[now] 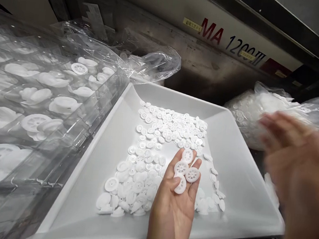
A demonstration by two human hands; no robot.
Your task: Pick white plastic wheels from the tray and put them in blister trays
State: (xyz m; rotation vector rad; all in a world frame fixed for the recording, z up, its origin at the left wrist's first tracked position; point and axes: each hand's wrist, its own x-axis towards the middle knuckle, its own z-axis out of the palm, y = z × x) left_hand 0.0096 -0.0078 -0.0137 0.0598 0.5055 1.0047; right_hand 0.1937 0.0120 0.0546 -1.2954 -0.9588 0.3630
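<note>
Head view: 4 white spoked wheels (181, 168) on open left hand (172, 207).

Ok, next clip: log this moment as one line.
left hand: white wheels on palm | right hand: open, blurred, near bag | white tray: more wheels | clear tray: wheels

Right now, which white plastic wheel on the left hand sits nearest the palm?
The lowest wheel, tilted on the left hand; the other three wheels lie higher up.
</note>
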